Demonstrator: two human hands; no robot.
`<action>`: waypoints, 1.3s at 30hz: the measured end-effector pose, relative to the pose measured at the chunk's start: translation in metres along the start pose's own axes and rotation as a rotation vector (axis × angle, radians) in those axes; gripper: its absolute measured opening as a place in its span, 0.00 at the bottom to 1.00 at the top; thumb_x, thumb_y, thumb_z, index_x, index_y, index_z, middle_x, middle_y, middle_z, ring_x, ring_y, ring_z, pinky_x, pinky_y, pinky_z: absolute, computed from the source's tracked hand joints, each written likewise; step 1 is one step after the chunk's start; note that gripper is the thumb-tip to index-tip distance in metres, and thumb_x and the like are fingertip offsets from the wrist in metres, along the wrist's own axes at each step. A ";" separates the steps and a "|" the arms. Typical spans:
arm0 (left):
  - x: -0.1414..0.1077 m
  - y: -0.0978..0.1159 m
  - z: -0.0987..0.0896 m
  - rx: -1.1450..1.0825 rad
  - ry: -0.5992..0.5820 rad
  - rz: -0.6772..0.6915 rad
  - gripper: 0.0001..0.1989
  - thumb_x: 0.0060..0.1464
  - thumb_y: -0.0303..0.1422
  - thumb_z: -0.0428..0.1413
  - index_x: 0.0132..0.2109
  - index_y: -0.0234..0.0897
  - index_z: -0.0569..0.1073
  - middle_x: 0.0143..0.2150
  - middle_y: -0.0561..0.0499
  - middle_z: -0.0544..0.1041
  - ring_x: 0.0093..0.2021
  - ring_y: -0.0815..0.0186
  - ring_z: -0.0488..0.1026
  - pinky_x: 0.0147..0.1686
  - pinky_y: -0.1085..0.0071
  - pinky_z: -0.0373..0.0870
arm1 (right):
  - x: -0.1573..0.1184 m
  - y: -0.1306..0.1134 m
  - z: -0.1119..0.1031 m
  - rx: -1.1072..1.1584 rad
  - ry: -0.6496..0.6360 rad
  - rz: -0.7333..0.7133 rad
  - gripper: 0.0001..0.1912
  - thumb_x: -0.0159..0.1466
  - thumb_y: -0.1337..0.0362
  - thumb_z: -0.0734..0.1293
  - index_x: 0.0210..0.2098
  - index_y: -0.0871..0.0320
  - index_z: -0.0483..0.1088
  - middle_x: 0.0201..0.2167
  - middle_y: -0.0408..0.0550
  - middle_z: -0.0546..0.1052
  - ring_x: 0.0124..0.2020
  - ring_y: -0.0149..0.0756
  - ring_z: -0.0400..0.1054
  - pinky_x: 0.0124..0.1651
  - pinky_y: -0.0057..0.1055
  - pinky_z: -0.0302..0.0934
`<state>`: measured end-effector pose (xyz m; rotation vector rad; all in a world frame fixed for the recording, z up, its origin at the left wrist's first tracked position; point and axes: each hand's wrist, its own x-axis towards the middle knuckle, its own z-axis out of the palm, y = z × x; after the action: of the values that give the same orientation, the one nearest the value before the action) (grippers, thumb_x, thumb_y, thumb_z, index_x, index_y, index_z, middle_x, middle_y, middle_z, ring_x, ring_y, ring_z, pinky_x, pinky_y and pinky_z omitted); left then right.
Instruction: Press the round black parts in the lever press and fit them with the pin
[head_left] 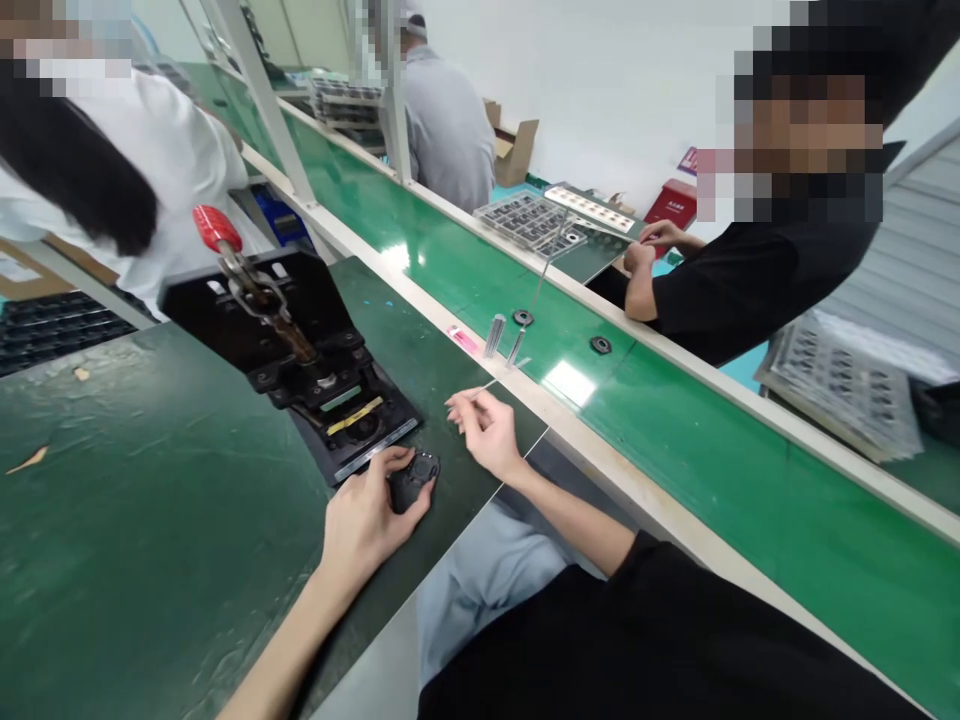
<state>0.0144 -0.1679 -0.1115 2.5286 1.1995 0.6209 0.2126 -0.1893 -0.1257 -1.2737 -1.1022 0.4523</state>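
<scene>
My left hand (365, 512) is closed around the edge of a small, rounded black plastic part (415, 480), held just above the green worktop at its front edge. Directly beyond it is a black toggle-clamp fixture (337, 385) with a red handle (217, 229), its top plate tilted up. A yellow strip (355, 416) lies across the fixture's base. My right hand (486, 430) is pinched on a thin, pale strip (495, 381) pointing toward the conveyor's rim. Near its fingers are a few narrow clear strips (494, 336) and a pink-and-white packet (463, 341).
The green conveyor belt (675, 410) runs diagonally past the worktop (150, 500), carrying black parts (600, 345). Across it a co-worker in black (765, 270) sits by trays of parts (529, 222). Other people sit at the left and back. A metal post (262, 110) rises beside the belt.
</scene>
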 end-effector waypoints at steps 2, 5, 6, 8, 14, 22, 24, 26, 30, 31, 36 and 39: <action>-0.001 0.002 0.001 -0.015 -0.010 -0.007 0.18 0.60 0.43 0.60 0.53 0.43 0.67 0.41 0.53 0.85 0.33 0.59 0.83 0.28 0.68 0.73 | -0.001 -0.002 -0.003 0.044 0.088 0.022 0.18 0.72 0.49 0.63 0.40 0.57 0.74 0.35 0.50 0.80 0.32 0.34 0.76 0.33 0.30 0.74; -0.003 0.006 0.003 -0.063 -0.018 -0.013 0.21 0.58 0.43 0.62 0.54 0.42 0.67 0.42 0.52 0.85 0.32 0.61 0.82 0.32 0.68 0.75 | -0.004 -0.007 -0.009 0.037 0.109 0.009 0.17 0.71 0.49 0.65 0.41 0.57 0.75 0.38 0.51 0.80 0.36 0.36 0.77 0.38 0.33 0.76; -0.004 0.007 0.004 -0.079 -0.010 -0.014 0.22 0.57 0.42 0.63 0.54 0.42 0.68 0.42 0.52 0.85 0.32 0.62 0.82 0.32 0.69 0.75 | -0.004 -0.008 -0.010 0.034 0.099 0.005 0.16 0.71 0.50 0.66 0.40 0.57 0.75 0.38 0.51 0.81 0.36 0.36 0.77 0.39 0.33 0.77; -0.005 0.009 0.006 -0.107 0.030 -0.005 0.22 0.57 0.42 0.64 0.54 0.41 0.69 0.41 0.53 0.85 0.29 0.65 0.80 0.32 0.71 0.74 | -0.004 -0.008 -0.014 0.034 0.069 0.000 0.14 0.71 0.52 0.66 0.40 0.56 0.75 0.39 0.50 0.81 0.34 0.34 0.77 0.39 0.32 0.76; 0.005 0.003 0.001 -0.051 0.383 0.019 0.19 0.57 0.45 0.64 0.48 0.38 0.74 0.33 0.53 0.81 0.28 0.67 0.77 0.34 0.71 0.72 | -0.001 -0.003 -0.020 0.030 0.051 0.065 0.18 0.73 0.51 0.62 0.41 0.57 0.75 0.37 0.49 0.80 0.33 0.33 0.74 0.36 0.30 0.72; 0.027 -0.004 0.004 -0.033 0.561 -0.279 0.18 0.53 0.46 0.68 0.41 0.39 0.74 0.37 0.52 0.82 0.31 0.67 0.75 0.35 0.70 0.69 | 0.000 0.004 -0.021 -0.044 -0.211 0.161 0.24 0.76 0.49 0.55 0.41 0.57 0.77 0.36 0.48 0.79 0.37 0.34 0.73 0.36 0.30 0.67; 0.027 -0.003 0.005 0.007 0.577 -0.288 0.18 0.53 0.47 0.68 0.39 0.39 0.74 0.35 0.52 0.81 0.32 0.65 0.75 0.36 0.70 0.69 | 0.000 0.004 -0.022 -0.067 -0.224 0.155 0.24 0.76 0.50 0.55 0.41 0.57 0.77 0.36 0.48 0.79 0.37 0.34 0.73 0.36 0.30 0.66; 0.027 -0.004 0.004 0.026 0.581 -0.300 0.19 0.52 0.48 0.69 0.39 0.39 0.74 0.33 0.52 0.80 0.32 0.64 0.75 0.36 0.70 0.68 | 0.000 0.002 -0.022 -0.080 -0.228 0.148 0.24 0.76 0.50 0.54 0.41 0.57 0.76 0.36 0.48 0.79 0.37 0.34 0.73 0.36 0.30 0.66; 0.026 -0.007 0.004 0.024 0.570 -0.295 0.21 0.52 0.50 0.69 0.39 0.39 0.74 0.33 0.52 0.79 0.33 0.64 0.75 0.36 0.70 0.68 | 0.000 -0.001 -0.023 -0.111 -0.230 0.107 0.24 0.76 0.52 0.54 0.42 0.57 0.76 0.38 0.50 0.79 0.39 0.36 0.74 0.35 0.31 0.68; 0.025 -0.007 0.004 0.019 0.564 -0.278 0.21 0.52 0.50 0.69 0.39 0.39 0.74 0.34 0.52 0.80 0.33 0.64 0.75 0.36 0.70 0.68 | 0.000 -0.001 -0.023 -0.128 -0.211 0.082 0.24 0.77 0.53 0.53 0.42 0.57 0.76 0.39 0.51 0.79 0.41 0.36 0.74 0.37 0.32 0.69; 0.014 -0.010 0.004 0.018 0.520 -0.140 0.17 0.58 0.47 0.65 0.41 0.39 0.73 0.38 0.51 0.80 0.33 0.65 0.75 0.36 0.70 0.69 | 0.001 -0.006 -0.023 -0.349 0.021 -0.172 0.22 0.76 0.57 0.52 0.42 0.56 0.76 0.49 0.54 0.76 0.56 0.44 0.69 0.60 0.50 0.66; 0.009 -0.014 0.003 0.065 0.484 -0.103 0.16 0.59 0.45 0.64 0.44 0.39 0.71 0.39 0.49 0.79 0.37 0.62 0.75 0.39 0.67 0.70 | 0.013 -0.024 -0.020 -0.348 0.050 -0.365 0.19 0.76 0.59 0.53 0.52 0.54 0.72 0.54 0.54 0.75 0.61 0.46 0.68 0.64 0.54 0.63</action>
<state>0.0112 -0.1520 -0.1175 2.4214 1.5103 1.2341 0.2291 -0.1965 -0.0969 -1.3342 -1.3775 -0.0494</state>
